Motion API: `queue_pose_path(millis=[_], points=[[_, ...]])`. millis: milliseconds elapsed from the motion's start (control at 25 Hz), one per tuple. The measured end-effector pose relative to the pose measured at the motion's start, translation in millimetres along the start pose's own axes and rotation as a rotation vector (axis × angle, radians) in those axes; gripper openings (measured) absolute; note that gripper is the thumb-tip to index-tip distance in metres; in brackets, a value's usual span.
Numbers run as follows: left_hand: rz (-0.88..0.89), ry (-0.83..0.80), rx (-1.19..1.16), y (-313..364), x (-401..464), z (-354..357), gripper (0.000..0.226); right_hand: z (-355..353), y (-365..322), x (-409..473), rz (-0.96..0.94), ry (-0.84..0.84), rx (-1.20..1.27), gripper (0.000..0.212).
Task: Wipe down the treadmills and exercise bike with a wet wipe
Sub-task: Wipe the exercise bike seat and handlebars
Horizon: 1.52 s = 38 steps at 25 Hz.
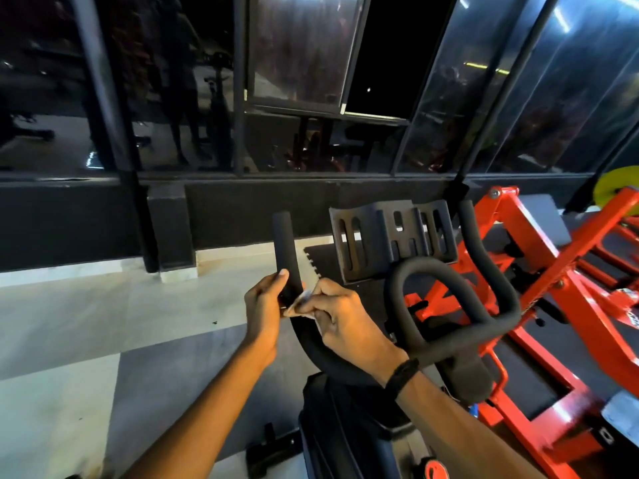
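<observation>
Right hand pinches the crumpled wet wipe against the exercise bike's left handlebar, whose black grip rises toward the dark windows, left hand curled around it, pale tiled floor below.

Most of the wet wipe is buried between both hands (just a crumpled corner shows), and the handlebar disappears under them.

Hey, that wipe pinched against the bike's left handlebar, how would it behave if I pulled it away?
The wet wipe looks crumpled between the right hand fingers, so probably floppy and light. It bunches against the handlebar, so it would likely drape or cling rather than hold shape.
</observation>
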<state>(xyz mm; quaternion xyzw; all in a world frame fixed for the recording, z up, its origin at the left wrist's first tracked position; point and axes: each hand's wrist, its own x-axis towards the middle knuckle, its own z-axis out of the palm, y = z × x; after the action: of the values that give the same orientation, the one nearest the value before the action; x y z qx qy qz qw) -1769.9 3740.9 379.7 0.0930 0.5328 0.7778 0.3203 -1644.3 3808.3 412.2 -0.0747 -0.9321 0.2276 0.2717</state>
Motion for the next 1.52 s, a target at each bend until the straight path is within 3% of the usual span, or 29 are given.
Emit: queue_pose_path(millis=[120,400,560,640,800,920,1200,1320,1520], points=[[0.039,0.001,0.100,-5,-14,6,0.007,-12,-4,-32,-0.026,-0.087,0.047,0.032],[0.093,0.021,0.221,-7,-26,11,0.008,-72,2,-69,-0.148,-0.435,0.006,0.048],[0.122,-0.015,0.296,-3,-27,7,0.007,-113,8,-36,0.084,-0.623,-0.126,0.033],[0.136,-0.039,0.300,-5,-26,7,0.006,-111,5,0,0.133,-0.441,-0.133,0.026],[0.160,-0.066,0.355,-5,-22,3,0.006,-64,-3,76,0.208,0.131,0.019,0.015],[0.167,-0.081,0.379,-5,-21,0,0.007,-23,5,107,0.323,0.291,0.053,0.020],[0.147,-0.096,0.255,-6,-25,3,0.023,11,11,60,0.238,0.131,-0.084,0.025],[0.113,-0.069,0.168,-11,-27,4,0.029,5,14,19,0.140,-0.019,-0.082,0.017],[0.091,-0.079,0.117,-15,-30,3,0.023,-24,13,-51,0.171,-0.289,-0.082,0.018]])
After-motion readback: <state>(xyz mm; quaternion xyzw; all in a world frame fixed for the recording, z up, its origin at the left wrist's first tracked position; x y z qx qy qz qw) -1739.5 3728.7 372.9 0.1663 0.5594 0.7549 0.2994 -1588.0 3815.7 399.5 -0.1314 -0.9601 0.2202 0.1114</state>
